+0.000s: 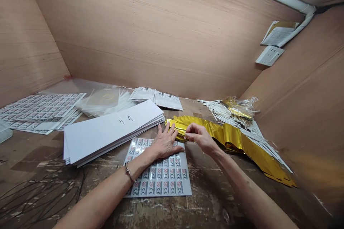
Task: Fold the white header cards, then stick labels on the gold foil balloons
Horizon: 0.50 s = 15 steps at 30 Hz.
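Note:
My left hand (163, 143) rests over the top edge of a sheet of printed stickers (158, 168), its fingers and thumb around the left end of a crumpled gold foil strip (231, 139). My right hand (200, 137) pinches the same foil a little further along, between thumb and fingers. From there the strip runs rightward and ends in a wide fold at the front right. A thin metal bangle (129, 171) circles my left wrist. Left of my hands lies a stack of long white card sheets (113, 132).
White sticks (236, 118) and a clear bag of gold foil (239, 107) lie behind the strip. Further back are more sticker sheets (40, 112), printed leaflets (156, 98) and a plastic bag (103, 100). Dark wires (40, 193) lie on the worn table. Plywood walls enclose the bench.

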Motion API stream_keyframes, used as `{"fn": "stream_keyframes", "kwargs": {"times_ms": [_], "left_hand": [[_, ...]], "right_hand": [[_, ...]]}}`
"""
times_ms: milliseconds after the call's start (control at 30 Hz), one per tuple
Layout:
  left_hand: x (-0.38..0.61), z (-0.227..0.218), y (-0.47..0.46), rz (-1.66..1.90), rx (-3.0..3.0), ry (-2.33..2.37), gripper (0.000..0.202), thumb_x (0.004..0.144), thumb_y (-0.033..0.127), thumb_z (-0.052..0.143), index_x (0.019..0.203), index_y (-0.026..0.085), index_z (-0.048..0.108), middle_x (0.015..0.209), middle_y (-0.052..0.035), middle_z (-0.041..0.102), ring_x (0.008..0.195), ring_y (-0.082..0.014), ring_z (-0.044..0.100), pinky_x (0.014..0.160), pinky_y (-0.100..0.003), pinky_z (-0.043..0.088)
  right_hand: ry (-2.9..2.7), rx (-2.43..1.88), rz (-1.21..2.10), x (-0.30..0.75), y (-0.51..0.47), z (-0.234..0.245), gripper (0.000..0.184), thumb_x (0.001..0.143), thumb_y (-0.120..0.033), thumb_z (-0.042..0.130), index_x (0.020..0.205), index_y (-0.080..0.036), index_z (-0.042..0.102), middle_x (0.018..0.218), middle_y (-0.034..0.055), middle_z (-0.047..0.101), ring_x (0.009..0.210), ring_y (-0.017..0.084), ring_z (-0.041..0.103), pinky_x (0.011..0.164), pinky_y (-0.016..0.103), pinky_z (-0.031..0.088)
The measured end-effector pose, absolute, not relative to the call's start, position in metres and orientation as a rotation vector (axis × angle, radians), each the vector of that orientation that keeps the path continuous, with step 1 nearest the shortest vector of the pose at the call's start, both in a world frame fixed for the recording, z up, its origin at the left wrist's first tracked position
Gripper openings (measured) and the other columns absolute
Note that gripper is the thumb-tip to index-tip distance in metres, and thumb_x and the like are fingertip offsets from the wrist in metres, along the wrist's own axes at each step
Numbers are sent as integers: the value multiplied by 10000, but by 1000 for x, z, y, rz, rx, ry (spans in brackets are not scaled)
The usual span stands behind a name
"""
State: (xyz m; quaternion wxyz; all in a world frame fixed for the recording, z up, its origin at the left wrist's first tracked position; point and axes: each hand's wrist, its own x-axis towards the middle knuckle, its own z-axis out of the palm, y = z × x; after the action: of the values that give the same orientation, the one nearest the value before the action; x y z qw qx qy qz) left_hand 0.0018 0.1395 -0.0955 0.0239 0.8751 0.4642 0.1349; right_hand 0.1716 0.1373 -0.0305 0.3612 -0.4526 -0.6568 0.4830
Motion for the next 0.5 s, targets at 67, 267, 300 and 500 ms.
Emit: {"fn": "stream_keyframes", "kwargs": {"times_ms": [67, 267, 300, 500], "left_hand": [[2, -96, 140, 426, 2704, 1435, 811, 714, 725, 236, 1284, 157, 337, 1375, -172, 281, 1284, -367, 111, 953, -615, 86], [1, -99, 138, 479, 2672, 1508, 859, 698, 739, 237, 1260, 107, 388, 1385, -223, 221, 1288, -389, 53, 977, -580, 95], [1, -99, 138, 486, 2663, 1519, 870, 693, 743, 243, 1258, 99, 393, 1385, -229, 216, 1287, -394, 39, 980, -573, 97], [1, -97, 137, 477, 2637, 1509, 888, 689, 744, 256, 1281, 91, 361, 1387, -241, 197, 1285, -401, 35, 980, -570, 115]], "right_hand": [[-1669, -1180, 1228, 166, 159, -32, 166, 601, -274, 604, 642, -163, 488, 572, -52, 453, 505, 73, 378, 489, 214, 301], [-1629, -1277, 1173, 149, 209, -43, 188, 528, -276, 613, 597, -169, 475, 529, -62, 446, 468, 67, 362, 467, 217, 285], [-1631, -1288, 1161, 147, 214, -46, 183, 524, -271, 610, 592, -168, 476, 527, -61, 449, 468, 66, 360, 467, 216, 283], [-1644, -1317, 1137, 138, 229, -56, 165, 505, -243, 612, 576, -158, 489, 533, -54, 469, 478, 67, 370, 476, 214, 296]]}}
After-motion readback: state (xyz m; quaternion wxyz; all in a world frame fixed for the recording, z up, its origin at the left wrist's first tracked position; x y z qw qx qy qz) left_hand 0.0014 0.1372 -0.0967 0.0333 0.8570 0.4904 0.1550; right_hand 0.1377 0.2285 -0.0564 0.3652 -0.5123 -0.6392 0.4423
